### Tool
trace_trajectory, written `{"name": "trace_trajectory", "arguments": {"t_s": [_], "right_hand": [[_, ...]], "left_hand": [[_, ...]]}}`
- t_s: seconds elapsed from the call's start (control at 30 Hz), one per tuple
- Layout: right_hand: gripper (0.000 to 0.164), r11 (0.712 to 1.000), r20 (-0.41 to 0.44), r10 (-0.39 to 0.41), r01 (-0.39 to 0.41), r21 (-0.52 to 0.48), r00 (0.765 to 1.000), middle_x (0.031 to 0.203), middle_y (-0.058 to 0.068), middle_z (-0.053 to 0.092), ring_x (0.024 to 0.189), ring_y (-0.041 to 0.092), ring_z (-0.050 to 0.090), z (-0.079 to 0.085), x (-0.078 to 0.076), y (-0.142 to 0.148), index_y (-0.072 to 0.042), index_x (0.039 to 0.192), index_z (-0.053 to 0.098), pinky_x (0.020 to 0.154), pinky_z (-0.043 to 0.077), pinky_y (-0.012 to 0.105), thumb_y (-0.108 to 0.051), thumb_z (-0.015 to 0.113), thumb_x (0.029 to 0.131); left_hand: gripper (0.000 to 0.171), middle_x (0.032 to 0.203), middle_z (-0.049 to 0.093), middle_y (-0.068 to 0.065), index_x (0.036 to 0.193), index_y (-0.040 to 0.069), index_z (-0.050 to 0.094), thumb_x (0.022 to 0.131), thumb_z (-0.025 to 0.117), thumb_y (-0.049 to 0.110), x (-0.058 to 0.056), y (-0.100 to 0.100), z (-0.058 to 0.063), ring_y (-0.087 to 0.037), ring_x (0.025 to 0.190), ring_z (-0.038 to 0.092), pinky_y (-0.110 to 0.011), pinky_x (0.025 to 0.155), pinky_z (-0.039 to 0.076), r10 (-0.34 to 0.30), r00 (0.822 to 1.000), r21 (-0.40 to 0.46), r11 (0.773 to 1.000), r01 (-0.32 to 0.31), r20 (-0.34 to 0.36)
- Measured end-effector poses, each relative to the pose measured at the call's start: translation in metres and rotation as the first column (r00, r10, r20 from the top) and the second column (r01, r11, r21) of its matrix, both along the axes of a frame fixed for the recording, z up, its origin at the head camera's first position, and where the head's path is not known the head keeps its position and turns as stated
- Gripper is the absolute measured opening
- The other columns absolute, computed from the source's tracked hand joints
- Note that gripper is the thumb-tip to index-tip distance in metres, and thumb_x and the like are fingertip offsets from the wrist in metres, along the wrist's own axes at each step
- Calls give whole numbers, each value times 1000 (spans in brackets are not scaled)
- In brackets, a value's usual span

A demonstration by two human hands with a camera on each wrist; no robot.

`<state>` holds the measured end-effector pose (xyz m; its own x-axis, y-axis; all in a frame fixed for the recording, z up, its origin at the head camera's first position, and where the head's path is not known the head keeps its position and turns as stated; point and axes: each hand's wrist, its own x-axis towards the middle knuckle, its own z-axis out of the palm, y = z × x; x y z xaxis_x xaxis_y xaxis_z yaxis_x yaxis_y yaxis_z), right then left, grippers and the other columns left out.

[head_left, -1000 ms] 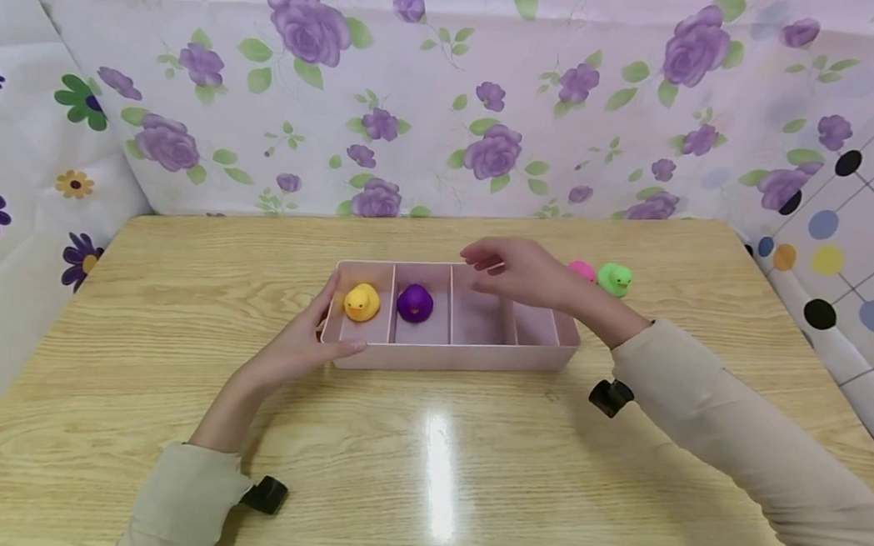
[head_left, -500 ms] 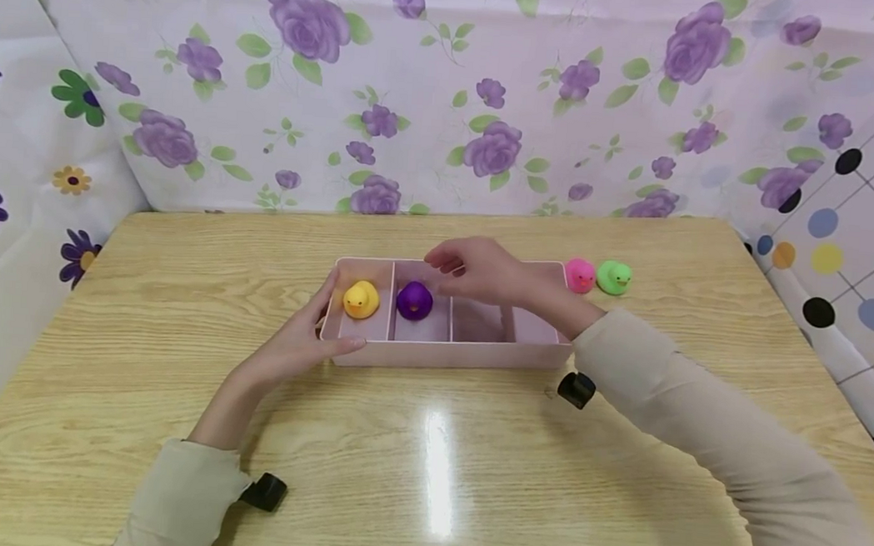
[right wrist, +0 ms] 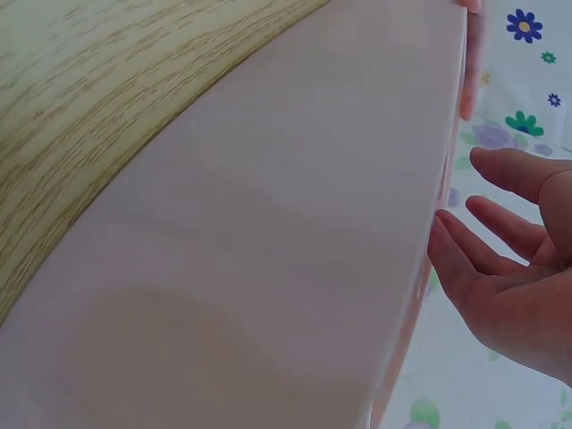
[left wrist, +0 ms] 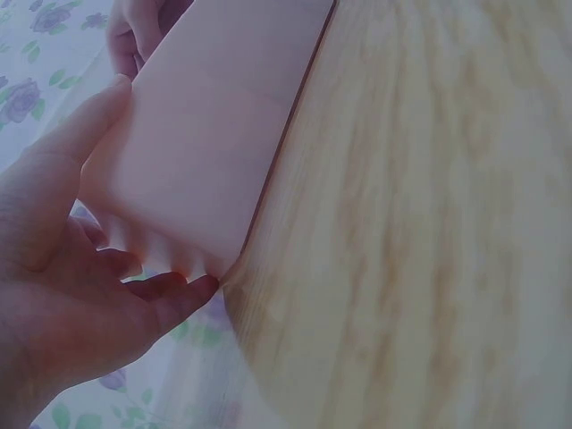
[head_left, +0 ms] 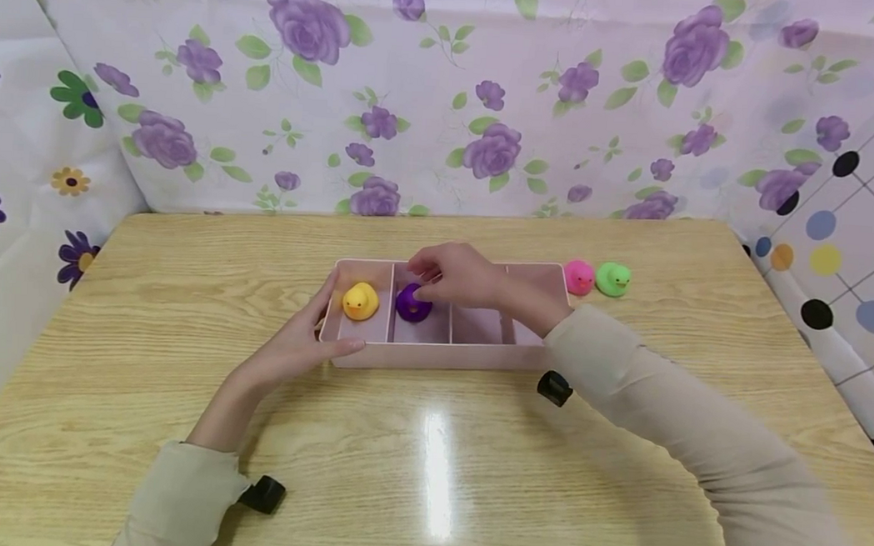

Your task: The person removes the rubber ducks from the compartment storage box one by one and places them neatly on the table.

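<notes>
A pale pink divided box [head_left: 447, 356] lies lengthwise on the table. My left hand [head_left: 293, 343] grips its left end; in the left wrist view the thumb lies on the long wall and the fingers bend around the end of the box [left wrist: 214, 116]. A yellow rubber duck [head_left: 360, 302] sits in the leftmost compartment, a purple rubber duck [head_left: 409, 306] in the one beside it. Over the purple duck hovers my right hand [head_left: 462, 279], its thumb overlapping the duck in the head view. The right wrist view shows that hand [right wrist: 509, 268] with fingers apart and nothing between them.
Just past the box's far right corner, a pink rubber duck [head_left: 579, 277] and a green rubber duck [head_left: 613, 280] stand side by side on the wooden table [head_left: 350, 460]. A flowered cloth [head_left: 431, 122] hangs behind the table's back edge.
My right hand has moved left along the box, from above the third compartment to the purple duck. The left hand and the ducks have stayed in place.
</notes>
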<state>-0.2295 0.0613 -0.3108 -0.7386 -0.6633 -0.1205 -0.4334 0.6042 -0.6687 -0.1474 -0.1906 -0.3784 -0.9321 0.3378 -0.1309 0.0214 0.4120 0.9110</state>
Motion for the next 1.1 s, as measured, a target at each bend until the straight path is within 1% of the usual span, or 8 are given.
{"name": "trace_trajectory", "arguments": {"t_s": [0.23,0.47,0.53,0.7,0.9,1.1], "right_hand": [[33,1000,-27,-5,5,-1,1000,111,17,68,102,24,64,-6,-1,-9,7,117,65,88,50,26,-4,70,86],[34,1000,2,-24,24,10,1000,111,17,68,103,25,64,-12,-2,-14,5,118,65,86,51,26,-4,72,86],[35,1000,-5,-22,22,17,1000,111,17,68,104,26,63,-13,-3,-15,5,118,65,87,51,27,-4,72,85],[34,998,-68,13,-8,66,998,107,14,69,102,24,62,-16,-4,-17,2,115,68,87,49,28,-6,75,83],[24,991,-136,56,-39,128,989,96,7,69,90,20,58,-19,-2,-19,-4,104,72,81,47,29,-10,78,82],[22,987,-210,99,-70,142,973,96,9,69,91,22,60,-23,0,-20,-3,101,71,82,48,32,-7,78,81]], "left_hand": [[103,160,-1,-14,155,33,-6,88,72,32,1,-1,1,-37,144,6,-61,109,17,2,1000,-5,1000,-2,4],[103,160,-2,-11,155,33,-6,88,72,32,0,0,0,-36,144,4,-61,109,17,-1,1000,1,1000,1,4],[103,160,-2,-11,155,33,-6,88,72,32,0,-1,0,-36,144,4,-61,109,17,0,1000,-2,1000,0,5],[103,160,-1,-13,155,32,-6,88,72,31,1,0,2,-35,144,6,-60,109,19,4,1000,0,1000,-4,7],[104,160,-1,-13,155,32,-7,88,72,31,2,0,3,-36,144,6,-60,109,20,0,1000,9,1000,0,9],[104,160,0,-13,154,34,-7,88,73,31,1,-1,2,-35,144,5,-59,109,21,-1,1000,23,1000,1,16]]}}
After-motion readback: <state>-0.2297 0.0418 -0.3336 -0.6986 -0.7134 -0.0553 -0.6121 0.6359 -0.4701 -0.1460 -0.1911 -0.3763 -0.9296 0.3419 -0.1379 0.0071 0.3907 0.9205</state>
